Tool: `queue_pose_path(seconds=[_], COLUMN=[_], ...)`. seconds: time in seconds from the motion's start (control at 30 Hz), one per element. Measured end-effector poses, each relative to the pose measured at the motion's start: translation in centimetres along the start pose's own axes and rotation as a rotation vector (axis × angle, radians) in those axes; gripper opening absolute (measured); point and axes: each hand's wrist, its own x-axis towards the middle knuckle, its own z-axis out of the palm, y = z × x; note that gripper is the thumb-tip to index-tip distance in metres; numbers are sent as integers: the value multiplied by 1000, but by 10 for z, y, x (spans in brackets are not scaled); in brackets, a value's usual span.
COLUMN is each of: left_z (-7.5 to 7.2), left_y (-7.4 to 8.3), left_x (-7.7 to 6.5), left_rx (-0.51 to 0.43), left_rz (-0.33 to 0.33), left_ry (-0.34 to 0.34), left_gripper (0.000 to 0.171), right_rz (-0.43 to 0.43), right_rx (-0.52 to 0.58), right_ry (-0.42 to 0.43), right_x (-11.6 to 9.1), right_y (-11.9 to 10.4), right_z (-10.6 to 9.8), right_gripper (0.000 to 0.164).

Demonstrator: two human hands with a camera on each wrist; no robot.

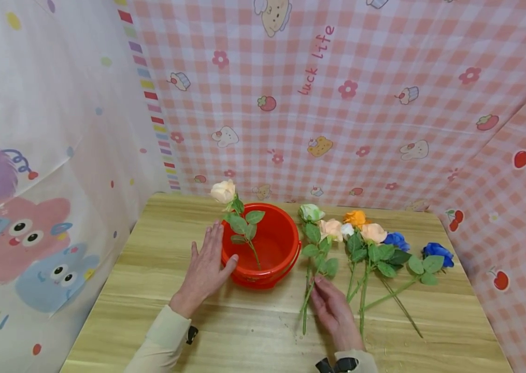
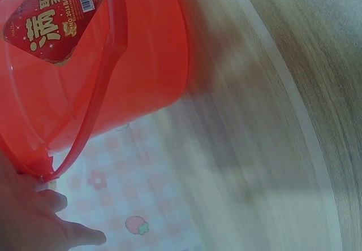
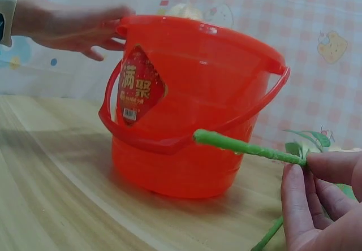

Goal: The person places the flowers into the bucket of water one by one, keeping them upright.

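A red bucket point(image 1: 274, 238) stands upright on the table. Inside it leans one cream rose point(image 1: 223, 191), its bloom above the left rim and its stem end down in the bucket. My left hand point(image 1: 207, 267) rests against the bucket's left rim, fingers stretched out along its outside. To the right of the bucket, my right hand point(image 1: 333, 311) pinches a green rose stem point(image 3: 243, 146) between thumb and fingers. The stem's cut end points toward the bucket in the right wrist view, raised off the table. Overlapping leaves hide which bloom it carries.
Beside the right hand lie a pale green rose point(image 1: 311, 212), a peach rose point(image 1: 373, 233), an orange rose point(image 1: 355, 218) and blue roses point(image 1: 438, 254), stems toward me. A checked cloth point(image 1: 337, 124) hangs behind the wooden table point(image 1: 263, 336). The bucket's handle point(image 3: 161, 145) hangs down in front.
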Motion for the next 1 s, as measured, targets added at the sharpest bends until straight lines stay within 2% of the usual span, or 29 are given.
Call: queue_pose_path(seconds=[0.2, 0.37, 0.7, 1.0], left_z=[0, 1, 1, 2], left_y=[0, 0, -1, -2], left_x=[0, 0, 0, 0], left_rx=[5, 0, 6, 7], left_rz=[7, 7, 11, 10], left_ry=[10, 21, 24, 19], left_gripper=[85, 84, 86, 86], right_rz=[13, -26, -83, -116], right_rx=[11, -29, -96, -144], right_ry=[-33, -66, 0, 36], right_x=[-6, -10, -13, -22], right_y=[-10, -17, -30, -44], right_z=[4, 7, 18, 40], right_gripper=[28, 24, 19, 14])
